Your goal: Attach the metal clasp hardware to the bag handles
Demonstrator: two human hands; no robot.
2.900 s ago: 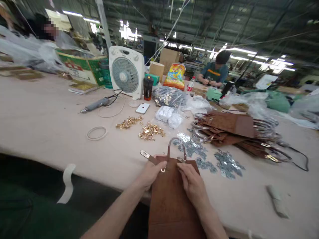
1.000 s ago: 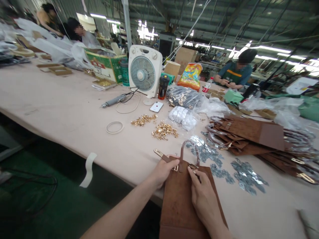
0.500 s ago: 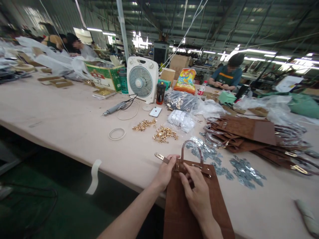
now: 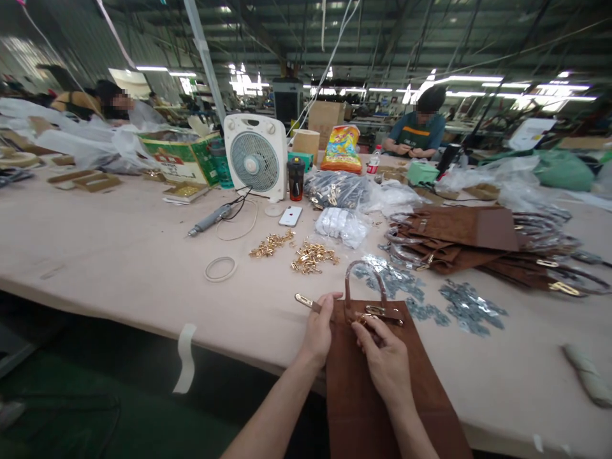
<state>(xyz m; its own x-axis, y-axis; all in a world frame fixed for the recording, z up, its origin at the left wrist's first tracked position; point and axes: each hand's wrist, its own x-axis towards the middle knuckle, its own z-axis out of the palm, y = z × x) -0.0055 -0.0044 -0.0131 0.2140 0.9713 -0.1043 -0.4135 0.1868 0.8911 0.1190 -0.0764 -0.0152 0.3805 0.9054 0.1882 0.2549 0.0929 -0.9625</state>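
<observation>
A brown handbag [image 4: 382, 389] with one plastic-wrapped handle [image 4: 347, 280] raised lies over the table's front edge. My left hand [image 4: 316, 331] is closed on the bag's top left edge, thumb in front. A strap with a gold slotted plate [image 4: 305, 299] sticks out to the left past that thumb. At the right of the handle's left base, my right hand [image 4: 388, 360] is closed in a pinch. Small gold fittings [image 4: 366, 319] show at its fingertips, partly hidden by the fingers. Another strap with gold metalwork [image 4: 385, 312] lies across the bag's top right.
Gold fittings [image 4: 313, 257] and grey metal plates [image 4: 471, 306] lie in loose piles beyond the bag. More brown bags [image 4: 459, 233] are stacked at the right. Farther back are an electric screwdriver [image 4: 210, 220], a phone [image 4: 291, 216] and a fan [image 4: 255, 159]. A co-worker [image 4: 415, 131] sits across the table.
My right fingertips have moved slightly right along the bag's top, and gold fittings now show at them. My left hand keeps its hold. The view has shifted a little.
</observation>
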